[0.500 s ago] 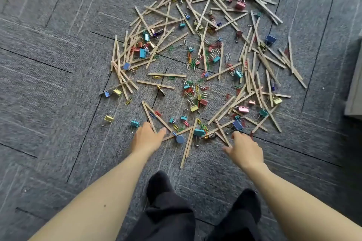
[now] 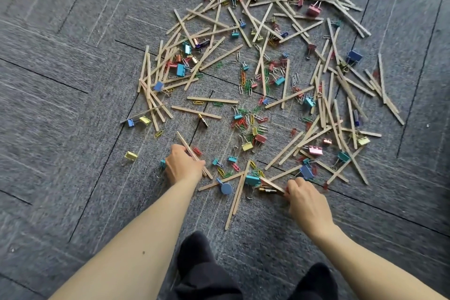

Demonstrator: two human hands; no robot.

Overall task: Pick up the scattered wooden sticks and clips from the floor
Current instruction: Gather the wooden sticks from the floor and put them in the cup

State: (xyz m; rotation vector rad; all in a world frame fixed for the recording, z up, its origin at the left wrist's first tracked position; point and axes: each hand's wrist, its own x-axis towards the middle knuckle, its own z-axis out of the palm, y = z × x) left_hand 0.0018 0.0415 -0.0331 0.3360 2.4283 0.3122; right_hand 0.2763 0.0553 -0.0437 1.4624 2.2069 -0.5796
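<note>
Left hand (image 2: 183, 165), fingers curled round two wooden sticks (image 2: 186, 145), right hand (image 2: 308, 198) pinching near end of one stick (image 2: 271, 184), other sticks (image 2: 211, 100) and clips (image 2: 253, 180) scattered on carpet floor (image 2: 73, 105) beyond both hands

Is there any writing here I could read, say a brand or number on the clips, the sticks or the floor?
None can be read.
The wooden sticks look bare.
The binder clips and paper clips show only plain colour; any maker's stamp would be too small to tell.
The grey carpet tiles carry only woven lines.
</note>
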